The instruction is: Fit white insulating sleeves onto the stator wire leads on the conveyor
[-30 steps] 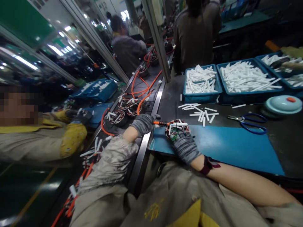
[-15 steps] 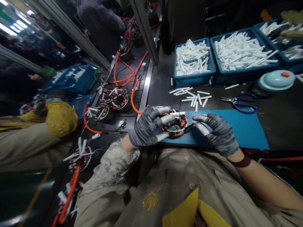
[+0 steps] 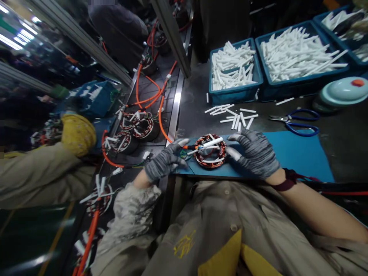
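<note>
The copper-wound ring (image 3: pixel 211 164) lies on the left part of the blue mat (image 3: pixel 299 153), by the bench's (image 3: pixel 195 90) near edge, white tubes lying across it and an orange cable (image 3: pixel 189 147) meeting its left side; the left hand (image 3: pixel 163 163) is just left of it, gloved fingers parted and bent, though whether they touch the cable I cannot tell; the right hand (image 3: pixel 255 153) is open at the ring's right edge, thumb and fingers apart.

Toward the bench's far edge stand two blue bins, the smaller bin (image 3: pixel 235 95) and the larger bin (image 3: pixel 301 89), both heaped with white tubes; a third bin (image 3: pixel 330 36), at the far right corner, also holds white tubes; loose tubes (image 3: pixel 237 119) lie between the smaller bin and the mat; a pale-lidded jar (image 3: pixel 342 94) stands nearer the right edge, its contents hidden; blue-handled snips (image 3: pixel 284 119) lie just beyond the mat.
</note>
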A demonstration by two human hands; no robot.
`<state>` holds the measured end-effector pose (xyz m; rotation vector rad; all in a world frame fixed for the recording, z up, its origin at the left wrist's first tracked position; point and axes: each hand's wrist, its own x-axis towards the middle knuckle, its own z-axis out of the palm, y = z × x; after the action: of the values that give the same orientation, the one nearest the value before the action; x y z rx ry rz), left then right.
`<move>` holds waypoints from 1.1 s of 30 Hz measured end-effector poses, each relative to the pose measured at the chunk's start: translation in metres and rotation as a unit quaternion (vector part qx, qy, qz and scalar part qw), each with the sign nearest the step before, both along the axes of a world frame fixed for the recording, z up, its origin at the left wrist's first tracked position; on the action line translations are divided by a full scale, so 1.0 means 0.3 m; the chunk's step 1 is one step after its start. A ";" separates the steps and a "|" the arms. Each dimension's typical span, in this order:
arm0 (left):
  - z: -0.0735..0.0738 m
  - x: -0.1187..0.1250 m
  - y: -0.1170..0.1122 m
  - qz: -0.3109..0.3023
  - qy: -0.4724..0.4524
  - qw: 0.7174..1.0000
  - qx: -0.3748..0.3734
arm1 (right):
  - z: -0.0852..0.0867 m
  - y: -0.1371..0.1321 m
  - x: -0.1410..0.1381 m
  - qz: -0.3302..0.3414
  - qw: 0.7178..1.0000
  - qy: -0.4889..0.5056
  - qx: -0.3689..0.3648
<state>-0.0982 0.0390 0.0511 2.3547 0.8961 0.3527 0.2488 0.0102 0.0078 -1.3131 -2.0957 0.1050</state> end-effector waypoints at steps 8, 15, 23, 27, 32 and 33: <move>0.056 0.317 0.048 0.194 -0.008 0.978 0.075 | 0.057 0.070 -0.047 0.005 0.984 -0.177 0.023; 0.036 0.448 0.058 0.113 0.176 0.970 0.125 | 0.050 0.072 -0.029 -0.005 0.997 -0.063 -0.045; -0.031 0.341 -0.032 0.126 0.079 0.984 0.095 | 0.043 0.016 0.004 0.066 0.954 0.191 -0.223; -0.054 0.329 -0.039 0.139 0.026 0.988 0.062 | 0.004 0.050 0.050 0.166 0.909 0.257 -0.284; -0.043 0.312 -0.032 0.121 -0.016 0.993 0.006 | -0.019 0.142 0.001 0.279 0.885 0.263 -0.265; -0.042 0.310 -0.032 0.120 -0.004 0.993 0.007 | -0.018 0.157 -0.013 0.287 0.889 0.251 -0.253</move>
<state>-0.0052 0.0295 0.0385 2.2596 1.1803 0.4664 0.2449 0.0573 0.0025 -0.7478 -1.9727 1.1846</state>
